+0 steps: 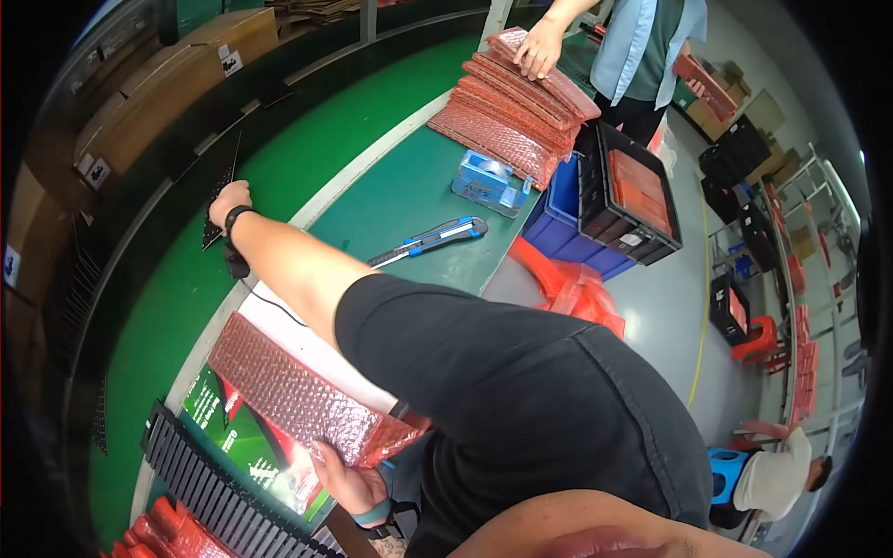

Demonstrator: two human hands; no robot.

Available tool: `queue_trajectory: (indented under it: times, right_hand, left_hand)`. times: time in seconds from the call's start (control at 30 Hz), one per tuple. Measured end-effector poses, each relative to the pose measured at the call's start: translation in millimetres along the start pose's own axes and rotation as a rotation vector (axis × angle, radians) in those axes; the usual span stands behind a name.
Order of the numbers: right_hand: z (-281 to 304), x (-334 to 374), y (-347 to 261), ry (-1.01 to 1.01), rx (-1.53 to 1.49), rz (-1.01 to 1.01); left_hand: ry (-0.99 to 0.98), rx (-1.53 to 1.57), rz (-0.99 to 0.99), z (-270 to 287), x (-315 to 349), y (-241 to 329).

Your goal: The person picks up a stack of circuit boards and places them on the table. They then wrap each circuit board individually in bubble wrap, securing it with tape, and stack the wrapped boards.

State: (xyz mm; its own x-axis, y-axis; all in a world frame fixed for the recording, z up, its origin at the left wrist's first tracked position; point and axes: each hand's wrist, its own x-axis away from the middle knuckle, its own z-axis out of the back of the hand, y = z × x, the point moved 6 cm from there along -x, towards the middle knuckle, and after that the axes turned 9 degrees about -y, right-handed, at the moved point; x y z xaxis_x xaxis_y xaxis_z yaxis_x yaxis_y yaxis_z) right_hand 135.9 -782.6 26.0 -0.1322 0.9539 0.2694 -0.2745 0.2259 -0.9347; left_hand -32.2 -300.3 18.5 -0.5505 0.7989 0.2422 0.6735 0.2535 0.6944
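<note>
My right hand (231, 205), on a long outstretched arm, closes round a narrow black perforated strip (223, 177) over the green conveyor belt. A black band with a thin cord sits at that wrist. Near my body, my left hand (353, 484) grips the end of a long red bubble-wrap bag (293, 381). The bag lies slanting over a white surface and a green printed sheet (219, 409). Below it, several black slotted strips (219, 479) lie side by side. A blue and black utility knife (433, 240) rests on the green table beyond my arm.
A blue boxy device (488, 183) stands by a tall stack of red bubble-wrap bags (512, 107), with a co-worker's hand (539, 48) on top. To the right are a blue bin (558, 219) and a black crate (674, 228) holding red packs. Cartons (158, 102) line the conveyor's far side.
</note>
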Motion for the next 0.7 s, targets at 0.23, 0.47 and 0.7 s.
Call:
queue_trajectory:
  times: [0.23,0.47,0.7]
  right_hand:
    - [65,108,-13,-0.511,-0.426,0.117]
    - [215,300,43,-0.862,-0.242,0.161]
    - [227,330,119,-0.793,-0.372,0.172]
  left_hand:
    - [0.003,0.026,-0.065,-10,-1,0]
    - [-0.091,0.025,-0.067,-36,-9,-20]
    - [-0.070,0.031,-0.063,-54,-6,-44]
